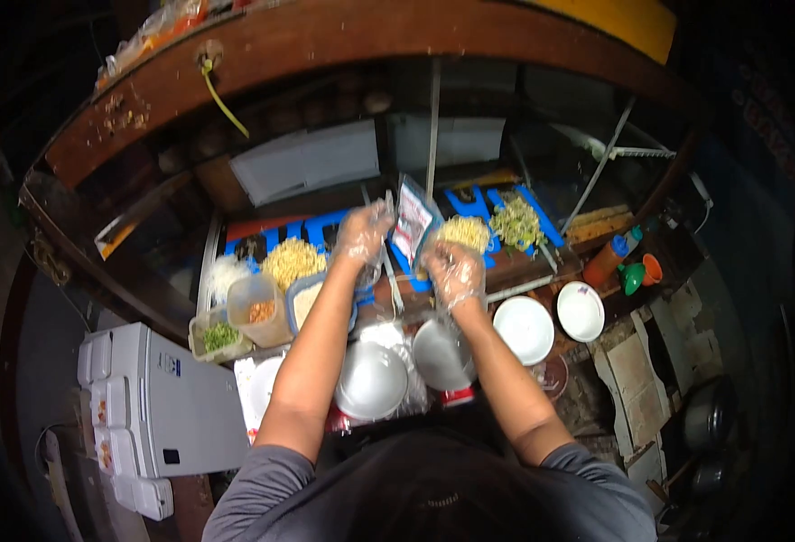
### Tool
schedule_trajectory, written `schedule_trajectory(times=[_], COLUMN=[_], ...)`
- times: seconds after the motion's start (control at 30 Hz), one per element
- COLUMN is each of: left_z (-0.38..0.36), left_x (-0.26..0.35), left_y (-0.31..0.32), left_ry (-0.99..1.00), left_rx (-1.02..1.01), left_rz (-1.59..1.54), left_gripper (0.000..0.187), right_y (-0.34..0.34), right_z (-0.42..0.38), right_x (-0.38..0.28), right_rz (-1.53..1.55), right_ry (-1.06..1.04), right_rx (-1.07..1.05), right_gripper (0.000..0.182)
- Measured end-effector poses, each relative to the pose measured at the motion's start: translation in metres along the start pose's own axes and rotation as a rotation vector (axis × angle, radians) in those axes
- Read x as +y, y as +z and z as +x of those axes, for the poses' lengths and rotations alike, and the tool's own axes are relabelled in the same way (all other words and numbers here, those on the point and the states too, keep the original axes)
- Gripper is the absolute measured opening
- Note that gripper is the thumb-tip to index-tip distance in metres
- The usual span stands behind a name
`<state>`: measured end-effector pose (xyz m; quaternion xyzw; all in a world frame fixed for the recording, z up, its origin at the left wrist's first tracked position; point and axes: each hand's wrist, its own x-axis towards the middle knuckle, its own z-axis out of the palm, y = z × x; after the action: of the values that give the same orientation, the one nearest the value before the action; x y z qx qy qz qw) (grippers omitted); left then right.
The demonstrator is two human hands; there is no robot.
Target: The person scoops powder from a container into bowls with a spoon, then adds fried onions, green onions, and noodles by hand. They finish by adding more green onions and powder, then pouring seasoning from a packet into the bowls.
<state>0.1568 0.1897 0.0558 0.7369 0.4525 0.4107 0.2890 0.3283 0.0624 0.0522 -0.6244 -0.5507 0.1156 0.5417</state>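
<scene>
Both of my hands wear clear plastic gloves and are raised over the counter. My right hand (459, 273) is closed at the lower right edge of a printed plastic packet (413, 222), which has a white, red and blue face. Just left of the packet, my left hand (361, 239) is closed with its fingers curled; what they hold, if anything, is hidden. Yellow noodles (294, 263) lie in a heap beyond my left forearm. More noodles (466, 233) sit behind my right hand, beside shredded greens (517, 225).
Tubs with chopped greens (220, 337) and brown bits (262, 313) stand left. Bowls (371, 379) line the front, including a white one (523, 330) at right. Sauce bottles (606, 261) stand far right. A wooden beam (343, 38) crosses above; a white cooler (190, 402) is lower left.
</scene>
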Motion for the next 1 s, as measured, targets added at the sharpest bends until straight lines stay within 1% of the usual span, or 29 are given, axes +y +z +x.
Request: schedule_trajectory(times=[0.03, 0.1, 0.13, 0.17, 0.2, 0.27, 0.3, 0.33, 0.37, 0.4, 0.43, 0.47, 0.53, 0.57, 0.67, 0.7, 0.73, 0.77, 0.8, 0.83, 0.87, 0.9, 0.93, 0.97, 1.0], left_z=[0.005, 0.013, 0.015, 0.018, 0.022, 0.028, 0.029, 0.033, 0.034, 0.035, 0.039, 0.040, 0.037, 0.033, 0.031, 0.030, 0.028, 0.026, 0.016, 0.011, 0.009, 0.003, -0.005, -0.015, -0.020], left_x=[-0.006, -0.010, -0.009, -0.015, -0.020, -0.015, -0.006, -0.007, -0.010, -0.014, -0.017, -0.022, -0.012, -0.008, -0.006, -0.001, 0.008, 0.018, 0.020, 0.020, 0.021, 0.030, 0.047, 0.062, 0.062], left_y=[0.003, 0.005, 0.005, 0.009, 0.013, 0.010, 0.006, 0.007, 0.010, 0.013, 0.016, 0.018, 0.014, 0.012, 0.008, 0.004, -0.003, -0.009, -0.014, -0.016, -0.018, -0.024, -0.034, -0.043, -0.040], left_ry=[-0.016, -0.029, -0.025, -0.022, -0.018, -0.023, -0.038, -0.033, -0.036, -0.041, -0.027, -0.034, 0.013, 0.018, -0.040, -0.048, -0.041, -0.034, -0.040, 0.055, 0.078, 0.088, 0.095, 0.061, 0.105], left_rx=[-0.039, -0.103, -0.130, -0.135, -0.144, -0.152, -0.172, -0.172, -0.148, -0.125, -0.129, -0.135, -0.180, -0.182, -0.191, -0.191, -0.199, -0.205, -0.212, -0.111, -0.080, -0.089, -0.100, -0.135, -0.136], left_rz=[0.008, 0.026, 0.035, -0.019, -0.074, 0.051, 0.056, 0.058, 0.041, 0.024, -0.017, -0.015, -0.117, -0.182, -0.227, -0.227, -0.257, -0.287, -0.316, -0.215, -0.197, -0.191, -0.185, -0.194, -0.345], left_gripper=[0.052, 0.058, 0.061, 0.061, 0.061, 0.058, 0.054, 0.054, 0.053, 0.052, 0.048, 0.048, 0.044, 0.041, 0.038, 0.038, 0.032, 0.028, 0.023, 0.021, 0.022, 0.023, 0.024, 0.021, 0.016], right_y=[0.005, 0.008, 0.014, 0.021, 0.020, 0.024, 0.022, 0.019, 0.018, 0.020, 0.023, 0.026, 0.028, 0.027, 0.024, 0.027, 0.029, 0.032, 0.017, 0.012, 0.005, -0.001, -0.014, -0.026, -0.037], right_z=[0.002, 0.006, 0.005, 0.007, 0.009, 0.012, 0.017, 0.017, 0.013, 0.012, 0.013, 0.012, 0.013, 0.013, 0.013, 0.012, 0.012, 0.012, 0.011, 0.014, 0.015, 0.017, 0.013, 0.013, 0.014], right_x=[0.006, 0.004, 0.010, 0.022, 0.017, 0.019, 0.014, 0.007, 0.003, 0.005, 0.008, 0.012, 0.013, 0.012, 0.006, 0.012, 0.018, 0.026, 0.010, 0.012, 0.015, 0.021, 0.006, 0.004, 0.004], right_rz=[-0.050, -0.011, 0.013, -0.069, -0.068, -0.079, -0.076, -0.069, -0.062, -0.060, -0.055, -0.051, -0.021, -0.057, -0.077, -0.045, -0.013, 0.015, 0.037, 0.027, 0.015, 0.072, 0.135, 0.190, 0.247], right_ry=[-0.054, -0.007, 0.002, -0.069, -0.026, -0.056, -0.063, -0.018, 0.034, 0.041, 0.020, 0.001, 0.013, 0.007, 0.029, -0.021, -0.073, -0.043, -0.062, -0.088, -0.112, -0.176, -0.099, -0.104, -0.110], right_rx=[0.018, -0.044, -0.036, -0.013, -0.024, -0.027, -0.018, -0.039, -0.065, -0.067, -0.043, -0.020, -0.025, -0.023, -0.025, 0.046, 0.118, 0.128, 0.158, 0.151, 0.142, 0.130, 0.099, 0.049, 0.000], right_gripper=[0.032, 0.031, 0.031, 0.032, 0.032, 0.033, 0.033, 0.032, 0.032, 0.032, 0.032, 0.032, 0.031, 0.030, 0.028, 0.026, 0.024, 0.025, 0.026, 0.026, 0.026, 0.024, 0.021, 0.020, 0.019])
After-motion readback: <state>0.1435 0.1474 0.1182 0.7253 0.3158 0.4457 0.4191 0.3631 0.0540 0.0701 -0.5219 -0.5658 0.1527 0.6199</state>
